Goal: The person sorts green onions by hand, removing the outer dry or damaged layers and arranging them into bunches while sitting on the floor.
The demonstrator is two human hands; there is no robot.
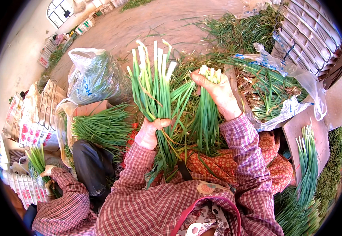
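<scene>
My left hand (154,131) is closed around the leafy part of a bunch of green onions (155,88). Their white ends point up and fan apart unevenly, while the leaves hang below my fist. Slightly higher and to the right, my right hand (218,92) grips a second, tighter bunch of green onions (207,122) just under its pale ends. Those ends sit close together at one level, and the green leaves trail down over the red patterned cloth (226,163) on my lap. The two bunches are apart at the top, with some leaves crossing between them.
On the right are an opened plastic bag (289,108) of green onions, a board (318,141) with a neat bunch, and stacked crates (308,35). To the left stand a filled clear bag (94,78) and a leafy pile (102,126). A co-worker's hand (48,170) holds greens at lower left.
</scene>
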